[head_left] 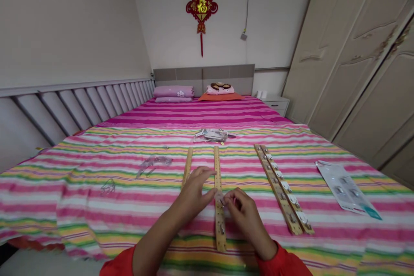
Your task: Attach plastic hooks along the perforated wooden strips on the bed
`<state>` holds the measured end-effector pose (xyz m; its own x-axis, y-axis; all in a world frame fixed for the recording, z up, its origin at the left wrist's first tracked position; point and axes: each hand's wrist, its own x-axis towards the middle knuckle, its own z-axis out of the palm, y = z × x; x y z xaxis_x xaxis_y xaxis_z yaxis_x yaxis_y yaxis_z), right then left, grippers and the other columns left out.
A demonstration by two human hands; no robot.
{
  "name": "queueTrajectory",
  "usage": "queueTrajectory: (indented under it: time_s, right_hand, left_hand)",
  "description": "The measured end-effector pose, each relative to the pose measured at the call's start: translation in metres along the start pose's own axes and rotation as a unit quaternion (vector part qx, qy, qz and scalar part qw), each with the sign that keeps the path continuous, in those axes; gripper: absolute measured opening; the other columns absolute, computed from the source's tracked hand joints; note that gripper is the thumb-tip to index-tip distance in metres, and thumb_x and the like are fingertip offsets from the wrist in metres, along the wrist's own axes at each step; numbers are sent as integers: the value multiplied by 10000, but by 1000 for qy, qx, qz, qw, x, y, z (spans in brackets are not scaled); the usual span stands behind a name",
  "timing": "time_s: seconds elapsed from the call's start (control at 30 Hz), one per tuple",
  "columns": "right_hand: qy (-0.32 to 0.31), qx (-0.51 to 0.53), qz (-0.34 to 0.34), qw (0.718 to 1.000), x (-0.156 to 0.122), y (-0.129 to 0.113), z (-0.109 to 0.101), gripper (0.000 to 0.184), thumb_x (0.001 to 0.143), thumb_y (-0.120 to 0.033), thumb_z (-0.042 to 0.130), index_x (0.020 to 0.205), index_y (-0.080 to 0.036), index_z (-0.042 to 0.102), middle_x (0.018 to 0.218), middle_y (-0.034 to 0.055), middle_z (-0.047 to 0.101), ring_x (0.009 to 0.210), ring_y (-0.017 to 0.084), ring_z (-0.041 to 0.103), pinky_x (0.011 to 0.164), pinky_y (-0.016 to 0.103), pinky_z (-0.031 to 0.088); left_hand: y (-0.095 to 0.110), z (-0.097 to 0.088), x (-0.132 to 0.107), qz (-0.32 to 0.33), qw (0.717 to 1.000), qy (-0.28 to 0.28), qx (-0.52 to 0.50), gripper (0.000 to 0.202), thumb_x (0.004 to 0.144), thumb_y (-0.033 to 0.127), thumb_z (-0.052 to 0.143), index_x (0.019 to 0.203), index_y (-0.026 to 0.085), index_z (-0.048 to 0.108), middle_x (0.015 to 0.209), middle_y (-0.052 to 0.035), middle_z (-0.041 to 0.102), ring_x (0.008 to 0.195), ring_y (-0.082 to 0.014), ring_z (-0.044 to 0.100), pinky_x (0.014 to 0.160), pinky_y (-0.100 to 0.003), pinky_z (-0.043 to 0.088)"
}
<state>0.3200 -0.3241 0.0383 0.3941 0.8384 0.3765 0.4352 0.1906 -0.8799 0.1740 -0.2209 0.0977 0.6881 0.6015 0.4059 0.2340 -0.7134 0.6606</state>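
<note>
A narrow wooden strip (221, 242) with rows of small holes lies lengthwise on the striped cloth in front of me. Small metal fittings (222, 228) sit on its near part. My left hand (198, 186) is over the strip from the left, thumb and fingers apart, the thumb tip close to a small clear piece (219, 196) at the strip. From the right, my right hand (242, 208) pinches at the same spot; what is between its fingertips is too small to make out. Another wooden strip (188, 164) lies partly hidden behind my left hand.
To the right lie two wooden strips (278, 185) with metal fittings and white discs, then a clear blister pack (347, 189). A plastic bag of parts (211, 135) lies farther back. Crumpled plastic (155, 162) and thin wire-like loops (108, 186) are at left.
</note>
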Motion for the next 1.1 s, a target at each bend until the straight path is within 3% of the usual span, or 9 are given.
queueTrajectory:
  time_s: [0.07,0.17,0.27,0.37,0.47,0.6,0.7,1.1]
  right_hand:
    - [32,120,104,987,5,12,0,199,728,-366,609,634,-192,587,547,-18,528,494,122,445,466,241,334]
    - [47,266,247,930,8,30,6,226,625,-384,685,622,-178,590,403,-85,400,368,63,272,384,215,183]
    - [39,329,309,892,5,43,16,243,579,-375,708,622,-169,587,332,-123,319,327,38,191,372,209,113]
    - [36,328,322,887,0,52,26,254,562,-384,706,607,-166,583,305,-122,323,299,38,205,355,207,117]
    - [52,314,327,890,-2,61,33,243,563,-379,699,580,-163,591,305,-113,354,291,37,209,347,207,125]
    - [90,286,304,904,0,70,35,188,519,-308,725,543,-151,625,454,-26,580,429,88,451,444,218,335]
    - [105,262,289,915,2,75,36,161,501,-278,727,500,-154,624,505,2,628,527,133,526,547,253,404]
    - [114,171,254,945,-6,90,40,139,536,-286,672,488,-163,629,463,-15,584,490,141,492,509,261,380]
  left_hand:
    - [-12,9,1,-88,988,46,-115,331,762,307,571,1070,198,632,1040,-79,637,977,-213,582,862,-348,455]
    - [-34,32,-4,-207,942,63,-258,337,730,398,608,951,151,663,900,-79,684,860,-204,626,774,-324,490]
    - [-52,60,-15,-260,905,41,-333,335,681,406,655,887,142,667,867,-69,696,823,-188,641,751,-306,497]
    - [-62,82,-24,-304,877,43,-371,326,640,394,687,835,135,651,778,-43,680,729,-162,643,696,-289,505]
    - [-66,92,-25,-334,863,67,-372,316,590,375,716,774,131,639,690,-14,648,654,-143,625,625,-268,501]
    - [-71,98,-22,-357,857,79,-362,286,557,352,719,713,130,628,627,0,627,574,-121,593,574,-252,483]
    - [-74,102,-21,-361,861,90,-348,254,547,331,706,679,134,616,582,10,607,526,-109,563,542,-241,458]
    - [-80,109,-24,-316,897,101,-290,138,580,284,616,634,160,584,545,29,556,532,-118,525,530,-240,412]
